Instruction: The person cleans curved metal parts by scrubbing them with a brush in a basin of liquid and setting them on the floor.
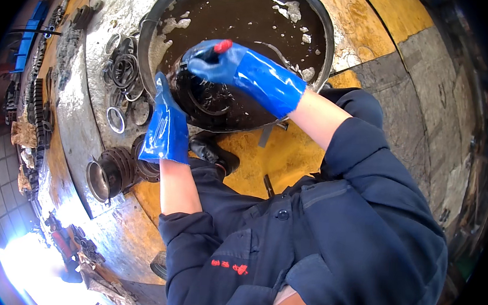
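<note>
Both my hands wear long blue rubber gloves over a wide round tub [329, 40] of dark, foamy liquid. My left hand [165, 117] grips the near-left side of a dark, wet round metal part [190, 100], its thumb pointing up along the edge. The part is tilted, low in the tub, and its lower side is lost in the murky liquid. Just above it, my right hand [216, 61] is curled around a small tool with a red end [223, 46]. The glove covers the rest of that tool, so its kind is hidden.
Several metal rings [125, 70] lie left of the tub, with a loose pale ring [116, 120] nearer me. A ribbed metal cylinder [108, 173] stands by my left forearm. My dark shoe [215, 152] is close to the tub. A blue metal piece [30, 36] is far left.
</note>
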{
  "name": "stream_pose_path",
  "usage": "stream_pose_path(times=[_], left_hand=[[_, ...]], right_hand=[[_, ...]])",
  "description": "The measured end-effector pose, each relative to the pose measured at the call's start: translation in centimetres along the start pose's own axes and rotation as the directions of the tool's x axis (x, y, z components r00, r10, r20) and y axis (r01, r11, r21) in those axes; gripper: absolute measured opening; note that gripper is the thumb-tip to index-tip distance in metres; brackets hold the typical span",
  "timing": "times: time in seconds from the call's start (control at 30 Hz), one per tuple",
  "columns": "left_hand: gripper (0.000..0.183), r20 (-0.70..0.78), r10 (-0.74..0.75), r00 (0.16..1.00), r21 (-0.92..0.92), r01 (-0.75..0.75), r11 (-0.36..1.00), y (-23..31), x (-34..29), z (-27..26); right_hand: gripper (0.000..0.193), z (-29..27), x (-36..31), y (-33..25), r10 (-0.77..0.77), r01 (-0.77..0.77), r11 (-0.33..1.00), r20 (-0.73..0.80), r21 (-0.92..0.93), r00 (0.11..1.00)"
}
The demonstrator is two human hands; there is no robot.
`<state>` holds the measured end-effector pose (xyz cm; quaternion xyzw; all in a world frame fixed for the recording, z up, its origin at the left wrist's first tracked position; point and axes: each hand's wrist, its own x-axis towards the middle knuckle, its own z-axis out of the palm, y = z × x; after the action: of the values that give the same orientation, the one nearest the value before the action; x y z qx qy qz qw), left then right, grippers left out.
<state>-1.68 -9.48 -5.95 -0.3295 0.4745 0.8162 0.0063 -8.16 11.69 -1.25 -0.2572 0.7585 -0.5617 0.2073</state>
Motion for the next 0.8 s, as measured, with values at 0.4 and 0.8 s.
stream_pose_path(times=[0.4,0.8], left_hand=[[0.085,0.058,-0.102,0.993,0.156,0.091,0.984,-0.3,-0.8,0.5],[0.088,-0.108,0.177,0.978,0.164,-0.158,0.974,-1.8,-0.8,1.9]], right_hand=[[0.055,-2.9,1.4,6.8,0.592,-0.635,0.772,-0.411,0.039,0.693],[0.037,-4.3,-2.1,-0.9,0.157,-0.156,0.988,-0.091,0.021,0.983]])
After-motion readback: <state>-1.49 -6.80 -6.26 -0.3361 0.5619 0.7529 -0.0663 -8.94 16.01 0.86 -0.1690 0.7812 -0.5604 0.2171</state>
